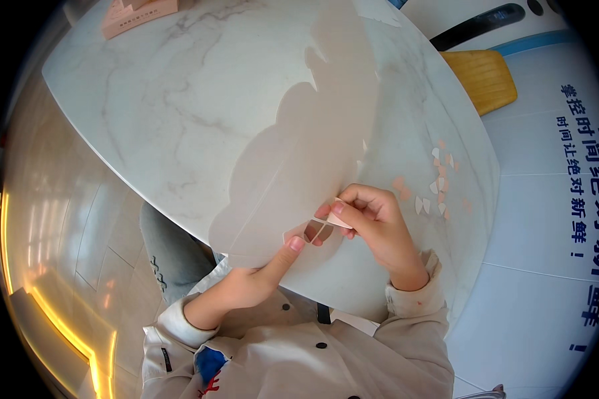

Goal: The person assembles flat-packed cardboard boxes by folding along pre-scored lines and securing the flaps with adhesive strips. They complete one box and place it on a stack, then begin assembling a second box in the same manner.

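Observation:
A large pale card sheet (279,159) with a scalloped left edge stretches across the marble table toward me. Its near end, with small window-like openings (318,231), lies between my hands. My left hand (256,282) holds that end, thumb on top and fingers mostly hidden underneath; some fingertips show through the openings. Between thumb and fingers, my right hand (377,229) pinches a small pale card piece (340,216) beside the openings. Whether this piece is still joined to the sheet I cannot tell.
Several small white and peach paper scraps (440,186) lie on the table (160,113) to my right. A pink box (140,16) stands at the far left. Beyond the table's right edge are a yellow wooden seat or board (482,80) and a printed white panel (539,226).

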{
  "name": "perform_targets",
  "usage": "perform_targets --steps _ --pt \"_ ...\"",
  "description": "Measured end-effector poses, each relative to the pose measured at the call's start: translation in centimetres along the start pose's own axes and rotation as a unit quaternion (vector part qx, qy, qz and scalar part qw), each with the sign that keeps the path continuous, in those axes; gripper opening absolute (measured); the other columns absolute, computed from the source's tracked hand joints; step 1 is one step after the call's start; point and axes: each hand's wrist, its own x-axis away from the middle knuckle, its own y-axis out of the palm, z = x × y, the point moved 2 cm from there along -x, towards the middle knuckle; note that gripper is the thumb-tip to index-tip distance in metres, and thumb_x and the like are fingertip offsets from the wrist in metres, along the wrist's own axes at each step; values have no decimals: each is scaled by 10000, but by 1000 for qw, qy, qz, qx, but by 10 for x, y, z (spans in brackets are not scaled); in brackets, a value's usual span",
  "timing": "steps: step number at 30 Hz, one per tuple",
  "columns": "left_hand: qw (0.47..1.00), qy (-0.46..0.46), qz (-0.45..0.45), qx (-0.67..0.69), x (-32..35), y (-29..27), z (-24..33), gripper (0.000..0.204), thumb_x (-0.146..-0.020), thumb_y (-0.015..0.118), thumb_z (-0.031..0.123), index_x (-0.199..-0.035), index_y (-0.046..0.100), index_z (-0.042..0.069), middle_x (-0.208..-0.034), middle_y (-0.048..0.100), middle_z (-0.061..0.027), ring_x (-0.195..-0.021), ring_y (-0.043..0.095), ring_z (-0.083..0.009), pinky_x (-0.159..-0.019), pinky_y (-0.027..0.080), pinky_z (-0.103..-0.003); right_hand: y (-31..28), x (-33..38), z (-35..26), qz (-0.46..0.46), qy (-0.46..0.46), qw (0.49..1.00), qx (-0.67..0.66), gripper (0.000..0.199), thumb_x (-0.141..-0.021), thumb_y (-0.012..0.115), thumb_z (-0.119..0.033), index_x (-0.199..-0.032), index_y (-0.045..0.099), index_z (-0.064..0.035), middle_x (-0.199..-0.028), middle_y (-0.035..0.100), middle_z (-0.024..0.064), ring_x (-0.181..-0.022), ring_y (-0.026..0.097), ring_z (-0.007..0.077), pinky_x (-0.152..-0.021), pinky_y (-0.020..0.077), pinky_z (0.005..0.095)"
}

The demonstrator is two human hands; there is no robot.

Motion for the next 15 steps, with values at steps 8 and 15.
perform_targets --steps 8,15 --pt "986 -86 71 126 1 -6 -9 484 -1019 489 251 -1397 472 -50 -1177 618 -112 -1037 561 -187 -928 453 -347 -1 3 -10 15 -86 996 1 91 -945 639 -89 -952 666 -3 -826 620 3 -680 542 46 -566 402 205" --pt "975 -96 45 197 -6 -6 -1 480 -1003 509 239 -1387 487 -48 -1216 603 -84 -1040 549 -188 -913 459 -338 5 0 -17 71 -425 829 356 200 -801 698 86 -963 696 -31 -852 579 45 -668 572 120 -533 429 240"
